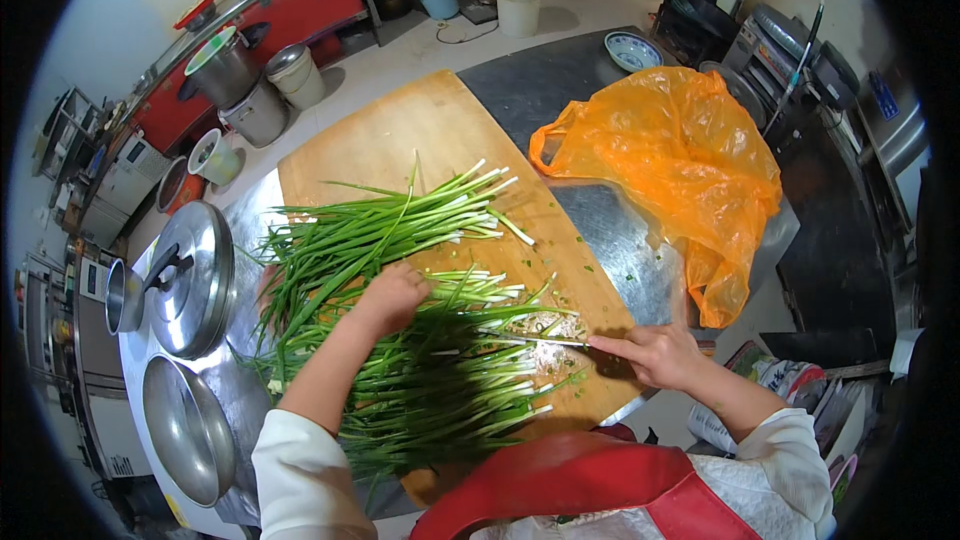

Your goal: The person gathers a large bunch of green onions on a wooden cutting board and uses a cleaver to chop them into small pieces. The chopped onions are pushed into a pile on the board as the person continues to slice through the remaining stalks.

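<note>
Many spring onions (352,229) lie across a large wooden cutting board (390,124), their white ends towards the right. My left hand (396,294) is among the stalks in the middle, its fingers curled on some of them and the fingertips partly hidden. In my right hand (660,355) is a knife (536,337), seen nearly edge-on, with the index finger stretched along it. Its blade lies over the white ends of a nearer bunch of spring onions (457,382), which is partly in shadow. Small green scraps and a wet patch show around the blade.
An orange plastic bag (667,157) lies on the metal table to the right, with a blue-and-white bowl (634,51) behind it. At left stand a metal lid (193,277), a small saucepan (124,298) and a metal bowl (187,431). Buckets, including a white one (518,7), stand on the floor.
</note>
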A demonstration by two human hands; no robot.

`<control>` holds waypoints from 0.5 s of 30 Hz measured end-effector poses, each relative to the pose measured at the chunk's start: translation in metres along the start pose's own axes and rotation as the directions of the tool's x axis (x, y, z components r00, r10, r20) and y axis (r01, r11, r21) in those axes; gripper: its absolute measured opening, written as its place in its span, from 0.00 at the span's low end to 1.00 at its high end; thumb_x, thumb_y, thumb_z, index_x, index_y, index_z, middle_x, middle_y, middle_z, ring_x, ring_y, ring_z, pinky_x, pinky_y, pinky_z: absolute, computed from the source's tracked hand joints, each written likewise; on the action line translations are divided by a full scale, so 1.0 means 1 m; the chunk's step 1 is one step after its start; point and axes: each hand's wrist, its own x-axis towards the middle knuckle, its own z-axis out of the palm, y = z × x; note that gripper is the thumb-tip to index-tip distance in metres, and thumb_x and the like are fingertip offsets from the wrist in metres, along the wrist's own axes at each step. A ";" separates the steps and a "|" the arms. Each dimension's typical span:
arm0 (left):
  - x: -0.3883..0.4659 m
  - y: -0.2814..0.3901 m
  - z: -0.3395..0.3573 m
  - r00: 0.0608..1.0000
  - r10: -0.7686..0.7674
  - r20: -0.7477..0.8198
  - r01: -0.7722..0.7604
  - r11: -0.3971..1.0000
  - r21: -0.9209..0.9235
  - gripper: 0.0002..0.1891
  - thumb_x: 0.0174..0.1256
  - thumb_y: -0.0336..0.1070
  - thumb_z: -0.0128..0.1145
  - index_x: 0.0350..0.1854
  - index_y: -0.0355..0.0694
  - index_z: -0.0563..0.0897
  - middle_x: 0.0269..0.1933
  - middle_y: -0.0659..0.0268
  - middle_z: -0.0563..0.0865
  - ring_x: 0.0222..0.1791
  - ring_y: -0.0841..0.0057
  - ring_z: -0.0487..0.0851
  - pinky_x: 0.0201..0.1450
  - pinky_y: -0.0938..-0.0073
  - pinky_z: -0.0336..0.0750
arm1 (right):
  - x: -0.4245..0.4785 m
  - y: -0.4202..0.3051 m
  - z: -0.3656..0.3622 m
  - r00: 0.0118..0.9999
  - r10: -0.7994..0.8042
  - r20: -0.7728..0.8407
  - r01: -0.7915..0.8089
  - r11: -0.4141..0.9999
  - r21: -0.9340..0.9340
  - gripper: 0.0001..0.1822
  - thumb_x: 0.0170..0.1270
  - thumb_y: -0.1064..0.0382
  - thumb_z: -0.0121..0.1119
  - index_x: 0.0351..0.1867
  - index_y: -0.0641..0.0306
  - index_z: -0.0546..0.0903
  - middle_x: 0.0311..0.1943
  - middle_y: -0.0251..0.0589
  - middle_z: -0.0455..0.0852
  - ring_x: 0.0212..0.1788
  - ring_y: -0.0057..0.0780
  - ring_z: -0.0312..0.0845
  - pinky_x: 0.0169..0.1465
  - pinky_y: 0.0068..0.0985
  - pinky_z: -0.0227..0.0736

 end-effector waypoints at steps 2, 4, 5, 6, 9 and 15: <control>-0.010 0.007 0.004 0.999 0.025 0.025 -0.025 1.000 0.004 0.16 0.55 0.30 0.52 0.47 0.41 0.78 0.36 0.57 0.80 0.39 0.61 0.78 0.44 0.63 0.74 | 0.000 -0.004 -0.004 1.000 -0.007 0.014 0.008 1.000 -0.027 0.35 0.45 0.70 0.55 0.59 0.35 0.73 0.15 0.33 0.68 0.17 0.31 0.73 0.18 0.29 0.70; -0.017 0.010 -0.006 0.976 -0.186 -0.110 0.185 0.983 -0.017 0.14 0.57 0.29 0.51 0.46 0.39 0.78 0.37 0.55 0.80 0.38 0.59 0.79 0.42 0.64 0.75 | -0.007 -0.004 -0.003 1.000 -0.017 -0.025 0.016 1.000 -0.014 0.34 0.46 0.70 0.55 0.59 0.36 0.73 0.15 0.33 0.68 0.17 0.31 0.73 0.18 0.29 0.70; -0.021 0.010 -0.015 0.941 -0.290 -0.172 0.288 0.957 -0.037 0.13 0.58 0.28 0.50 0.45 0.39 0.78 0.37 0.55 0.81 0.37 0.58 0.79 0.41 0.64 0.75 | -0.010 -0.005 -0.003 0.999 -0.022 -0.045 0.022 1.000 -0.005 0.34 0.46 0.70 0.55 0.59 0.36 0.73 0.15 0.33 0.69 0.17 0.31 0.73 0.18 0.29 0.69; -0.025 0.008 -0.023 0.863 -0.326 -0.386 0.282 0.945 -0.167 0.11 0.60 0.28 0.50 0.44 0.38 0.78 0.37 0.55 0.81 0.36 0.59 0.79 0.41 0.65 0.75 | -0.013 -0.005 -0.005 0.998 -0.038 -0.046 0.039 0.999 0.025 0.35 0.46 0.69 0.55 0.59 0.35 0.73 0.15 0.33 0.70 0.17 0.31 0.73 0.18 0.29 0.70; -0.042 0.007 -0.065 0.546 -0.535 -0.645 0.277 0.842 -0.464 0.07 0.67 0.30 0.46 0.43 0.36 0.76 0.37 0.57 0.81 0.37 0.67 0.81 0.42 0.70 0.74 | -0.016 -0.012 -0.013 0.994 -0.110 0.002 0.109 0.984 0.140 0.36 0.47 0.69 0.55 0.61 0.33 0.70 0.17 0.33 0.73 0.18 0.33 0.74 0.20 0.30 0.70; -0.083 0.030 -0.167 0.018 -0.736 -0.676 -0.365 0.625 -0.690 0.11 0.72 0.35 0.42 0.52 0.38 0.68 0.36 0.63 0.78 0.35 0.77 0.78 0.41 0.77 0.73 | -0.004 -0.039 -0.003 0.898 -0.326 0.296 0.179 0.884 0.432 0.36 0.52 0.71 0.55 0.63 0.31 0.67 0.23 0.37 0.80 0.23 0.36 0.76 0.23 0.31 0.68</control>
